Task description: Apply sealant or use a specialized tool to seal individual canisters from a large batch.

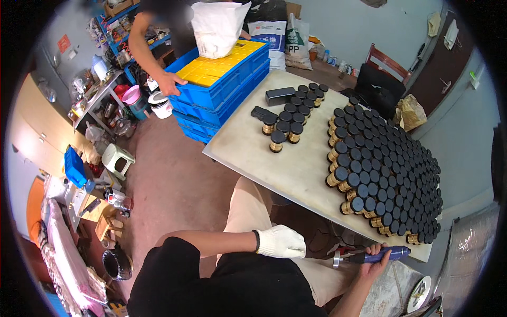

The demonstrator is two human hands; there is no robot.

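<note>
My left hand (281,242), in a white knitted glove, is in front of my body above my thigh. Its fingers are curled closed, and whatever may be inside them is hidden. Bare, my right hand (374,261) wraps round a purple-blue electric screwdriver (391,254), held level below the table's near edge. A round metal cup (336,259) sits on the tool's tip, which points left towards my gloved hand. On the table (253,153), many black-capped brass cylinders (391,174) stand packed upright at the right. A smaller group (283,127) stands near the middle.
A black box (280,96) and a small dark object (264,113) lie beside the smaller group. At the table's far left, another person's hand (170,83) touches stacked blue crates (222,98); a white sack (217,31) rests on top. A pale stool (117,160) stands left.
</note>
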